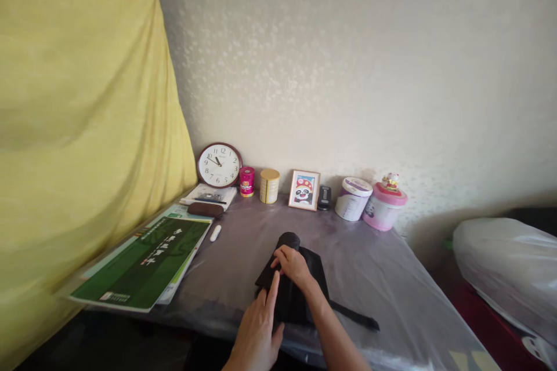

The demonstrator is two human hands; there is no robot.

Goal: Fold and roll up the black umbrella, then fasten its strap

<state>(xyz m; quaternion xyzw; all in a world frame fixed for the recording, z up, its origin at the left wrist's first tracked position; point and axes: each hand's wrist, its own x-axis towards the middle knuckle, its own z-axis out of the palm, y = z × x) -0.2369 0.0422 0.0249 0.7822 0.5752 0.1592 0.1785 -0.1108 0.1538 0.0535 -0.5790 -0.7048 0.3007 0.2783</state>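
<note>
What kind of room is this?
It looks like a room in a home, perhaps a bedroom or study corner. The yellow curtain, round clock and framed panda picture suggest that.

The black bundle (317,269) looks like soft cloth, quite matt, and its strap (357,316) seems to be of woven fabric. The surface (369,272) wears a smooth grey cover with a satin shine and small wrinkles; whether it is plastic or cloth, I cannot tell. The curtain (78,98) is matt cloth in soft folds. The wall (282,69) carries a pale pattern with a slight gloss. The green book (148,261) has a smooth paper cover. The figurine (390,181) is shiny, and the white bag (505,269) is thin, translucent plastic.
</note>
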